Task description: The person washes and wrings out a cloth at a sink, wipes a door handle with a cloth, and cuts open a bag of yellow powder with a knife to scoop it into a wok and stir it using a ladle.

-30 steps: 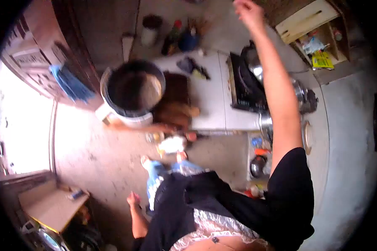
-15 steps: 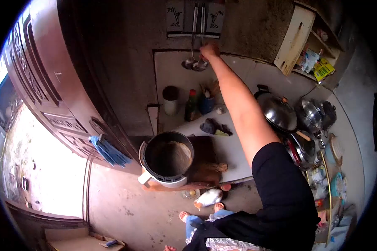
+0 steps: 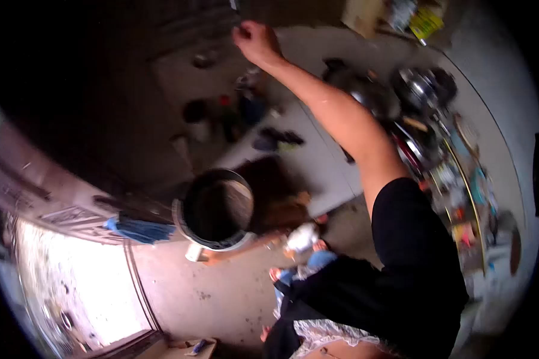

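Observation:
My right hand point(image 3: 256, 43) is stretched out towards the dark wall, its fingers closed round the handle of a metal ladle point(image 3: 249, 76). The ladle's bowl hangs blurred below the fist, and a bit of bright handle shows above it. To the left, a second ladle's bowl point(image 3: 203, 58) hangs by the wall, dim and smeared. Low in the view, only a small part of my left hand point(image 3: 265, 332) shows beside my dark clothing; its fingers are too unclear to read. A deep pot point(image 3: 219, 208) with a dark inside and pale outer wall stands below.
Behind the pot lie dark cloths point(image 3: 275, 139) on a pale counter point(image 3: 323, 173). A red-capped bottle point(image 3: 226, 113) stands near the wall. Metal pans point(image 3: 422, 87) crowd the right side. Blue cloth point(image 3: 139, 230) hangs on the door at left. A white-and-brown animal point(image 3: 302, 237) is near my feet.
The view has swung and blurred, so the scene sits higher and further left. My right hand still grips the ladle, which now hangs apart from the other one.

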